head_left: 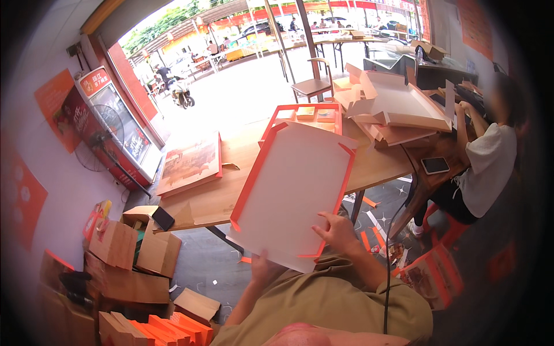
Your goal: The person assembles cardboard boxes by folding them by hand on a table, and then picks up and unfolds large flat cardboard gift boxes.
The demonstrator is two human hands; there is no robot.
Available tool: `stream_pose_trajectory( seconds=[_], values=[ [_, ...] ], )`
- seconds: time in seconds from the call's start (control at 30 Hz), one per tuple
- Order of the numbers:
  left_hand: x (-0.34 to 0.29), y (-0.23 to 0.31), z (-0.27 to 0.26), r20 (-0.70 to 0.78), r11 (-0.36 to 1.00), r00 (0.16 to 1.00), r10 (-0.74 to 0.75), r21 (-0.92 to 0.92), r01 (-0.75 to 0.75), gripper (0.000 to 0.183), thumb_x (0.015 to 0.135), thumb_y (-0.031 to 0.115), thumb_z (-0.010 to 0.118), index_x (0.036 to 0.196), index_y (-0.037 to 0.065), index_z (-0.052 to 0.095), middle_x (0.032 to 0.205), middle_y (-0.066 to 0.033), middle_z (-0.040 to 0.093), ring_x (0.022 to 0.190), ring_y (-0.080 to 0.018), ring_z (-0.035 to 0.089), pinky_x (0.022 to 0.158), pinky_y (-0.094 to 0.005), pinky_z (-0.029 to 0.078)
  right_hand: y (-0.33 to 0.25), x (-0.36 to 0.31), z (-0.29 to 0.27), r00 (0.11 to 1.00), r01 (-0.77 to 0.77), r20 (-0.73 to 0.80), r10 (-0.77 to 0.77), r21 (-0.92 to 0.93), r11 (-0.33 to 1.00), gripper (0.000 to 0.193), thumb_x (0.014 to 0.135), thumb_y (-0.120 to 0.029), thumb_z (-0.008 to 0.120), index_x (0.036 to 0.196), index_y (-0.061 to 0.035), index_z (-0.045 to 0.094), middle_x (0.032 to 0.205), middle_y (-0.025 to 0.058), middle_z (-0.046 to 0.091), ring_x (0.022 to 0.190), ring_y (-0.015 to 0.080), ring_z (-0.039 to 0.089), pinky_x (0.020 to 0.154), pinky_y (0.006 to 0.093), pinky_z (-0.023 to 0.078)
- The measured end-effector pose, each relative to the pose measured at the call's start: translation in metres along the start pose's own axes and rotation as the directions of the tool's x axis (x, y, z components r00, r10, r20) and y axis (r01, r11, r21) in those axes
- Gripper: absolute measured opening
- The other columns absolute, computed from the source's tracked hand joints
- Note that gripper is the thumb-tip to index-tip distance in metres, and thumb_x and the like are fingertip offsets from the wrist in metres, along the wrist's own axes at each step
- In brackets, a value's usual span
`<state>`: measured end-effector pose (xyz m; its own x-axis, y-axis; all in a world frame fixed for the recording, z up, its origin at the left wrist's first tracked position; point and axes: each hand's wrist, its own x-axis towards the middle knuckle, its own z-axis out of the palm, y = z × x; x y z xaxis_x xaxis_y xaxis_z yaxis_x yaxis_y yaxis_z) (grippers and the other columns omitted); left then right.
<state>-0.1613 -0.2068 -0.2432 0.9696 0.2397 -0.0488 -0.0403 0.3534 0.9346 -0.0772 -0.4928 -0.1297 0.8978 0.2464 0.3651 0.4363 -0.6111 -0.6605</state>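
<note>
A large shallow cardboard box lid (291,190), white inside with orange edge strips, lies tilted between the table and my lap. My left hand (264,270) grips its near edge at the lower left; the fingers go partly out of sight beneath the board. Close to the lid's near right corner is my right hand (339,232), its fingers apart and bent over the orange side. I cannot tell whether they touch the board. Beyond the lid sits an orange-edged box (323,112) with compartments.
On the wooden table (242,138) lies a printed flat box (192,164). Opened cartons (398,104) pile up at the right, near a seated person (490,155) and a phone (435,165). Cardboard boxes (130,248) crowd the floor at left. A dark cable (389,259) hangs beside my right arm.
</note>
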Motion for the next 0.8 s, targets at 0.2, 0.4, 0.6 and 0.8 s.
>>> stream_pose_trajectory(
  seconds=[0.2,0.4,0.6,0.8],
  values=[
    [0.007,0.005,-0.01,-0.102,0.996,0.991,0.088,0.041,-0.085,0.045,0.102,0.014,0.054,0.143,0.004,0.039,0.123,-0.0132,0.061,0.091,-0.0217,0.071,0.065,-0.0328,0.063,0.035,-0.004,-0.014,0.99,-0.014,-0.144,-0.008,-0.147,0.989,0.059,0.073,-0.02,0.08,0.128,-0.0084,0.062,0.129,0.0155,0.057,0.106,0.0327,0.065,0.084,0.0414,0.056],
    [0.025,0.043,-0.029,-0.218,0.88,0.877,0.429,0.319,-0.352,0.061,0.095,0.005,0.066,0.146,0.004,0.034,0.115,-0.0094,0.059,0.085,-0.0131,0.066,0.062,-0.0251,0.057,0.043,-0.004,-0.014,0.987,-0.038,-0.162,0.018,-0.12,0.992,0.078,0.072,-0.012,0.077,0.144,-0.0075,0.047,0.154,0.0206,0.031,0.127,0.042,0.052,0.099,0.0448,0.052],
    [0.026,0.066,-0.037,-0.015,0.702,0.954,0.3,0.681,-0.21,0.078,0.083,0.016,0.082,0.145,0.001,0.037,0.105,-0.0123,0.065,0.075,-0.0173,0.069,0.066,-0.0305,0.056,0.046,0.002,-0.012,0.988,-0.028,-0.155,0.006,-0.14,0.99,0.084,0.074,0.004,0.064,0.152,-0.004,0.035,0.162,0.0266,0.017,0.141,0.0451,0.039,0.102,0.0444,0.051],
    [0.025,0.075,-0.017,0.09,0.634,0.986,0.14,0.757,-0.159,0.081,0.078,0.024,0.085,0.143,0.001,0.041,0.109,-0.0174,0.069,0.09,-0.0276,0.073,0.074,-0.0376,0.058,0.044,0.002,-0.019,0.972,-0.11,-0.205,0.114,0.031,0.993,0.093,0.071,0.007,0.059,0.157,-0.0054,0.024,0.164,0.0274,0.007,0.114,0.0493,0.059,0.072,0.0457,0.058]
  ],
)
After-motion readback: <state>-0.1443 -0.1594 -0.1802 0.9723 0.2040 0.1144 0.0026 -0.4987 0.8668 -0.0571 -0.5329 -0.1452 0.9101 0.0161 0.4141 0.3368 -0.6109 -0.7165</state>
